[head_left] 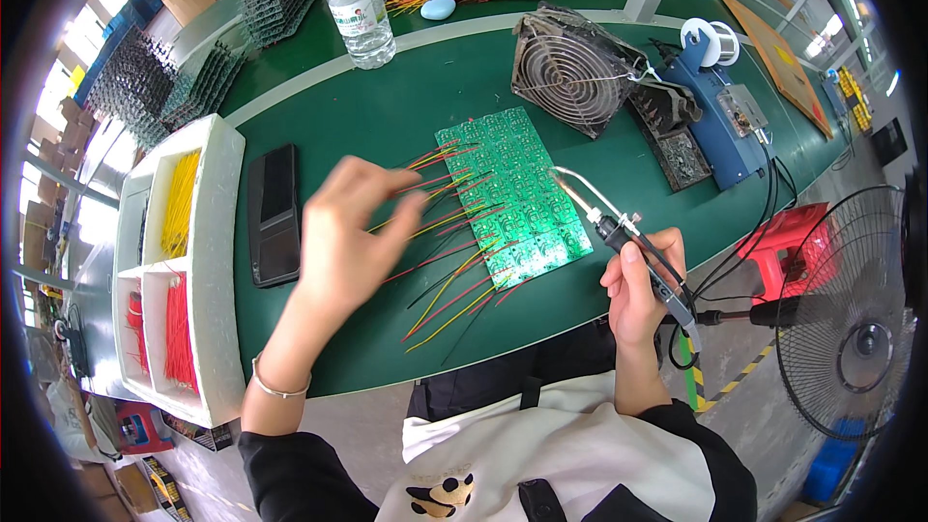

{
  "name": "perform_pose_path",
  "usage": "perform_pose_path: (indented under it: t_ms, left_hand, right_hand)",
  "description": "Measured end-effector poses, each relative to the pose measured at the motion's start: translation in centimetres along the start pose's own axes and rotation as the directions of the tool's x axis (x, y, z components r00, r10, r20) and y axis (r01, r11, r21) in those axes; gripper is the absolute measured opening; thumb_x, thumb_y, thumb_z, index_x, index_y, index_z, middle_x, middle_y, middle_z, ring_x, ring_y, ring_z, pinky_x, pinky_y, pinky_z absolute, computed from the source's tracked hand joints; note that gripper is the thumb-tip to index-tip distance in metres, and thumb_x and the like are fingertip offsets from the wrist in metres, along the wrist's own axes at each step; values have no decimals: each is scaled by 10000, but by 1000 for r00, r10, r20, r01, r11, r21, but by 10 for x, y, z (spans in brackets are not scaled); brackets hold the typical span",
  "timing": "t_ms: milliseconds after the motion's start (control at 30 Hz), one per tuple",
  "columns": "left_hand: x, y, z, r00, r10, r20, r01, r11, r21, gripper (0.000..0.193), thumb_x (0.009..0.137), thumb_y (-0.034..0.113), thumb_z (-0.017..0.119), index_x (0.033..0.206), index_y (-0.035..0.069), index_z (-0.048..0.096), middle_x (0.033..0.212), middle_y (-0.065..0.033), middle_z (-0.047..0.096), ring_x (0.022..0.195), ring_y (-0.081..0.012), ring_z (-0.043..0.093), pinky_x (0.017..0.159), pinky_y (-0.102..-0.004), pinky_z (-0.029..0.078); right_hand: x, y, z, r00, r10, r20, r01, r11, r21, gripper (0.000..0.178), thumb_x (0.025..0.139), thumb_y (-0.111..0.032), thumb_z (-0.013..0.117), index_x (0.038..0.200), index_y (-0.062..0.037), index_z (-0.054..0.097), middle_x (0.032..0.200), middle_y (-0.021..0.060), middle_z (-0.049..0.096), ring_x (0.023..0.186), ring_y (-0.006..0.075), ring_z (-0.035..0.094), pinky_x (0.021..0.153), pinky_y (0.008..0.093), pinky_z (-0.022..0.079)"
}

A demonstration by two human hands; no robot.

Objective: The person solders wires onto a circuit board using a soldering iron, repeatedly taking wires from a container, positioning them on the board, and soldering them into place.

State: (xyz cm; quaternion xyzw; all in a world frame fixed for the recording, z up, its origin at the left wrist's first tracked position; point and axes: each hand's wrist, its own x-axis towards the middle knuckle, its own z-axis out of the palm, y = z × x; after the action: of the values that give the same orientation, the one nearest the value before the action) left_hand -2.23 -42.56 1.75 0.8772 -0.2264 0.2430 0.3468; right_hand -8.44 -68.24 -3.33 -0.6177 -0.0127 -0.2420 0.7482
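A green circuit board panel (527,188) lies on the green bench mat, with red, yellow and black wires (449,275) sticking out from its left side. Over the left ends of the wires hovers my left hand (353,222), slightly blurred, with a gap between thumb and forefinger and nothing visible in it. My right hand (643,285) is closed round the handle of a soldering iron (614,227) with a curved metal feed tube. Its tip end is beside the right edge of the panel.
On the left stand a white foam box (217,261) of cut wires and a black phone (275,217). A water bottle (358,10), a small fume fan (570,72) and a blue solder feeder (720,111) with a spool line the back. A floor fan (855,329) stands right.
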Motion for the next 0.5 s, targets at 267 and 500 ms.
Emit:
perform_pose_path:
  t_ms: [267, 500]
  left_hand:
    - [-44, 47, 29, 850, 465, 248, -478, 878, -10, 218, 649, 63, 631, 866, 47, 619, 714, -31, 492, 592, -135, 525, 445, -252, 436]
    - [-46, 42, 46, 797, 499, 340, -561, 820, 112, 336, 628, 92, 591, 957, 41, 627, 884, -24, 580, 583, -109, 497, 481, -234, 435]
  right_hand:
    - [1, -3, 6, 1000, 13, -1, -13, 991, -131, 194, 843, -71, 581, 854, -25, 393, 626, 85, 559, 492, 91, 524, 445, 202, 412]
    - [-2, 1, 2, 991, -78, -106, 71, 996, -62, 191, 848, -88, 578, 874, -24, 400, 610, 80, 549, 479, 86, 510, 441, 195, 404]
